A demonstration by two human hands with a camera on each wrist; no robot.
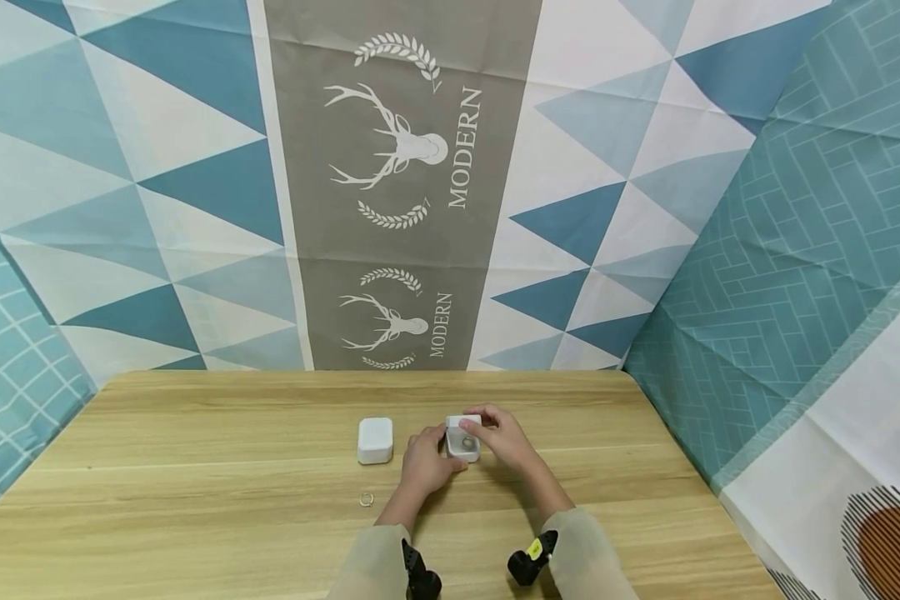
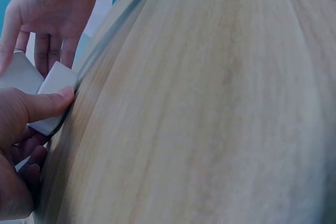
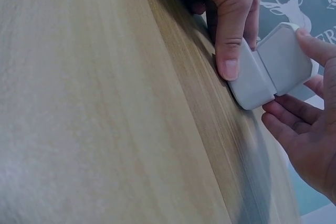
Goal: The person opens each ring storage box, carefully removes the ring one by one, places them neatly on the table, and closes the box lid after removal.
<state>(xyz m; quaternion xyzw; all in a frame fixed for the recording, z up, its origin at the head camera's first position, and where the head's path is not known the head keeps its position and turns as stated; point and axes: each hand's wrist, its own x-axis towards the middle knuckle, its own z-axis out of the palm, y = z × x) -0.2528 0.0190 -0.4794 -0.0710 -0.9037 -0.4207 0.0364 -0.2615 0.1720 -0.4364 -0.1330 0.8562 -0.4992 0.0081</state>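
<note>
A small white ring box point(image 1: 462, 457) stands with its lid raised on the table, a ring point(image 1: 468, 442) visible inside it. My left hand point(image 1: 425, 467) grips the box's base from the left; in the right wrist view its thumb point(image 3: 229, 61) presses on the base's front. On the other side, my right hand point(image 1: 506, 439) pinches the lid point(image 3: 286, 59) between thumb and fingers, tilting it back. A second white box point(image 1: 375, 439), closed, sits left of my hands. Nearer to me lies a loose ring point(image 1: 366, 499) on the wood, touched by neither hand.
The wooden table point(image 1: 217, 483) has rounded far corners. Behind it hangs a patterned cloth point(image 1: 397, 183) with deer heads and triangles, and a teal cloth point(image 1: 787, 275) borders the right side. Black wrist cameras point(image 1: 528, 562) sit at both sleeves.
</note>
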